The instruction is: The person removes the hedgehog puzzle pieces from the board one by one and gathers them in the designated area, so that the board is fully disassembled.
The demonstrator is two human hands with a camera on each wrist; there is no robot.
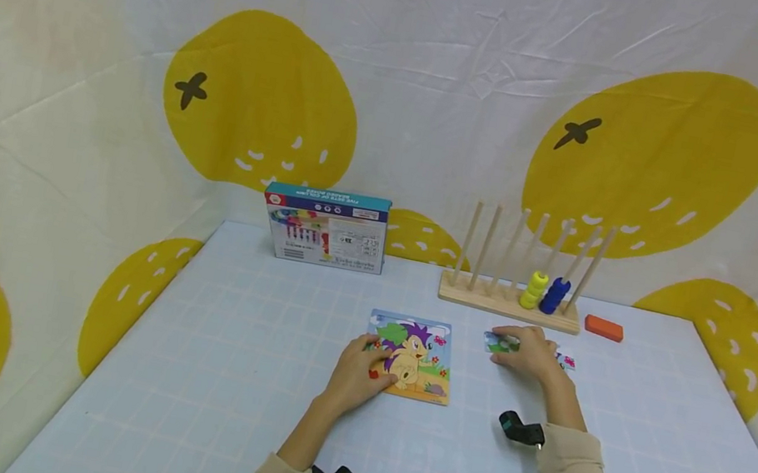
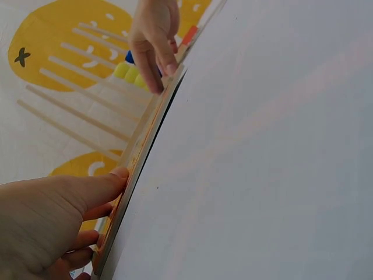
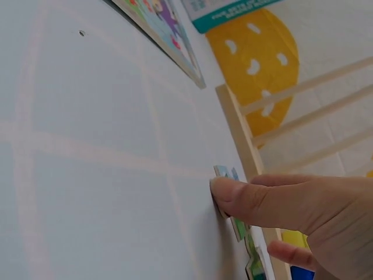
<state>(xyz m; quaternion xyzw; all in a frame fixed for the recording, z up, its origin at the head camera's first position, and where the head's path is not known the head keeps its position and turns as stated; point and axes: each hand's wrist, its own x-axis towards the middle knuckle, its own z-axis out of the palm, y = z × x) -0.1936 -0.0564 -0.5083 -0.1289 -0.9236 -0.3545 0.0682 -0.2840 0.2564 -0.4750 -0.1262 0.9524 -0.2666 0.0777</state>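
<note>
Against left fingers (image 2: pixel 86 238), thin square board (image 1: pixel 407 367)

I had a pale blue table (image 1: pixel 195 373) before me. A box (image 1: pixel 327 229) stood near its back left corner; along the back edge sat a wooden peg rack (image 1: pixel 486 294) and, nearest the back right corner, an orange block (image 1: pixel 604 328). Frontward lay a picture board (image 1: pixel 421 352) and picture pieces (image 1: pixel 501 346).
</note>
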